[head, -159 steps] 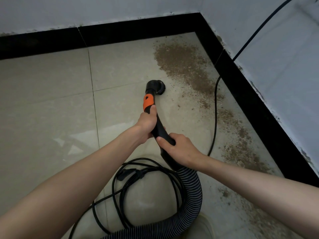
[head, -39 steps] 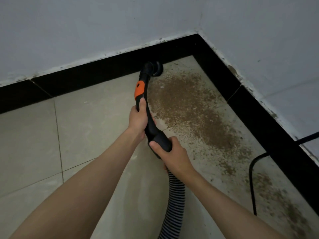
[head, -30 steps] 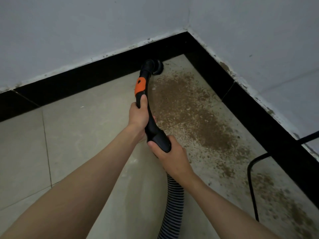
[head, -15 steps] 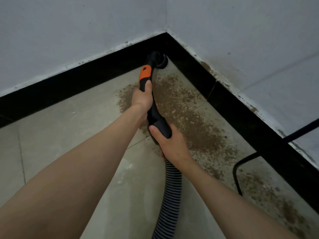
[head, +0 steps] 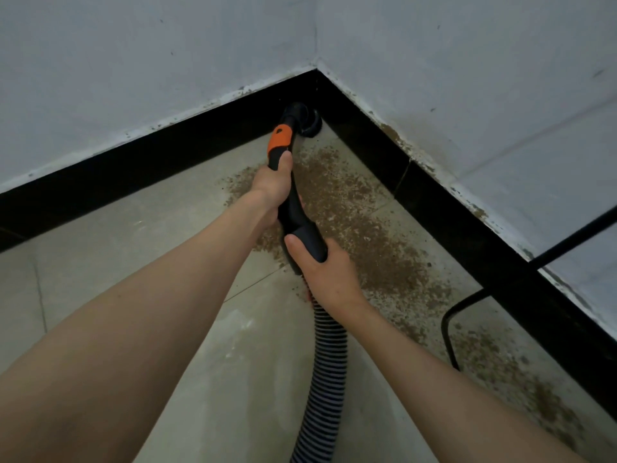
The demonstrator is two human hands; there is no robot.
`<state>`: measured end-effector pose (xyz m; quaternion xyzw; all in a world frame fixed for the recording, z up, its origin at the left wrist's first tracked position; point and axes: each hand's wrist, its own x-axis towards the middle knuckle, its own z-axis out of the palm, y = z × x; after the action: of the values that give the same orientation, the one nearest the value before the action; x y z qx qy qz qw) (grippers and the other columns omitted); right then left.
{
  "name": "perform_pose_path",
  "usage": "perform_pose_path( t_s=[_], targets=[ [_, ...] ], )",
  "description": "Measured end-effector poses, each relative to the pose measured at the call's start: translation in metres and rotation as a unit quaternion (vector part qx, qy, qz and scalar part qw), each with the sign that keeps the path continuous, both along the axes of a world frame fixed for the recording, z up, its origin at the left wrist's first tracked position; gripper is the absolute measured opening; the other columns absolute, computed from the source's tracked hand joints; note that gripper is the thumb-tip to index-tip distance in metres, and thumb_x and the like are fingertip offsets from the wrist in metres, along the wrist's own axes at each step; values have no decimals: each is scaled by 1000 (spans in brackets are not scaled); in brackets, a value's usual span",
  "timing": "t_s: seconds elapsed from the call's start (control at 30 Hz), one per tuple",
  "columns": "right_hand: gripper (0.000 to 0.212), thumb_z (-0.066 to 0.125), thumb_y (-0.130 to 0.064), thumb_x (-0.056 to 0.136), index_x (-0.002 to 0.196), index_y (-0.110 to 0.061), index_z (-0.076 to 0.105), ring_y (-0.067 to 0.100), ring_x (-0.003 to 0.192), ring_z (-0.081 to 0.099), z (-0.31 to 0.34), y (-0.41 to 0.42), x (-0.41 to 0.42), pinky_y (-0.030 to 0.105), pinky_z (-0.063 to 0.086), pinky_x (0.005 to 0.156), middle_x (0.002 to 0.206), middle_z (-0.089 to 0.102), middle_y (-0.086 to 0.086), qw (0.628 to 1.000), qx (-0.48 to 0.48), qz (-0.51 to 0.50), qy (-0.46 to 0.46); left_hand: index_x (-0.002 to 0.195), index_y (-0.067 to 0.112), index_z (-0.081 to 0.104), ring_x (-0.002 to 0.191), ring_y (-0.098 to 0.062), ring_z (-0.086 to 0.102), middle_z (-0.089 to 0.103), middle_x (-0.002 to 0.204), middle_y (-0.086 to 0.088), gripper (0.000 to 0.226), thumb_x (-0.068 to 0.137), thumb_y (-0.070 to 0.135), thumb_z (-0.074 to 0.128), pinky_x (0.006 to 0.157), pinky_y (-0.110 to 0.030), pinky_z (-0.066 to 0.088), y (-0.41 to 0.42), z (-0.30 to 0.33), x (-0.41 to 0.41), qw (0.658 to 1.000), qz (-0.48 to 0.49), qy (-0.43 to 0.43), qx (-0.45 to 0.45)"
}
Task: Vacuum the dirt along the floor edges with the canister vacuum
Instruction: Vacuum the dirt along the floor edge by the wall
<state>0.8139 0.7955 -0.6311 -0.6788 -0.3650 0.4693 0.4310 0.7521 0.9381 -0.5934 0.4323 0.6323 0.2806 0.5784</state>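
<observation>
The black vacuum handle [head: 293,212] with an orange band [head: 279,139] points into the floor corner. Its round brush nozzle [head: 309,123] sits right at the corner where the two black skirtings meet. My left hand [head: 272,185] grips the handle just below the orange band. My right hand [head: 325,269] grips its lower end, where the ribbed hose [head: 325,372] starts and runs down out of view. Brown dirt [head: 367,242] lies in a wide band along the right skirting, from the corner toward me.
A black power cord [head: 449,319] comes down the right wall, crosses the black skirting [head: 467,235] and lies on the tile among the dirt. White walls close in the corner on both sides. Pale floor tiles [head: 133,235] stretch to the left.
Both hands have pushed the handle forward and rightward, carrying the nozzle along the back skirting into the corner. My view has swung right with it.
</observation>
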Motion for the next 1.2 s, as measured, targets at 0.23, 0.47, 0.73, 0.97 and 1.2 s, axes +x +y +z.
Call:
perform_pose_path(
  t_s=[0.23, 0.47, 0.73, 0.97, 1.2],
  targets=[
    [29, 65, -57, 84, 86, -30, 55, 1, 57, 59, 9, -25, -13, 11, 40, 44, 79, 63, -4, 1000, -4, -27, -9, 136, -1, 42, 91, -33, 60, 61, 103, -18, 61, 99, 48, 41, 81, -39, 51, -18, 5, -2, 998, -59, -5, -28],
    [35, 62, -63, 82, 89, -30, 53, 13, 57, 59, 26, -42, -15, 28, 49, 51, 80, 63, -2, 999, -27, -14, -30, 128, -2, 46, 68, -27, 56, 55, 76, -11, 56, 99, 47, 42, 78, -41, 51, -34, 15, -5, 996, -56, -38, -61],
    [43, 60, -70, 77, 90, -30, 51, 16, 60, 61, 45, -52, -14, 26, 45, 50, 81, 63, -1, 995, -29, 50, -81, 129, -2, 48, 56, -21, 56, 56, 71, -9, 58, 99, 47, 41, 49, -28, 47, -53, 31, -28, 998, 11, -57, -29],
    [54, 54, -80, 67, 89, -31, 51, 12, 61, 62, 54, -52, -44, 25, 46, 47, 84, 63, -4, 971, -30, 203, -123, 128, -1, 44, 70, -27, 57, 61, 91, -17, 54, 100, 45, 40, 75, -41, 54, -82, 27, -101, 979, 183, -82, -25],
    [50, 53, -81, 69, 82, -33, 46, 9, 67, 59, 46, -69, -75, 22, 41, 50, 85, 60, -7, 951, -47, 272, -141, 108, 2, 46, 56, -22, 53, 52, 70, -9, 42, 100, 43, 42, 53, -33, 46, -114, 14, -144, 961, 249, -101, -62]
  ],
)
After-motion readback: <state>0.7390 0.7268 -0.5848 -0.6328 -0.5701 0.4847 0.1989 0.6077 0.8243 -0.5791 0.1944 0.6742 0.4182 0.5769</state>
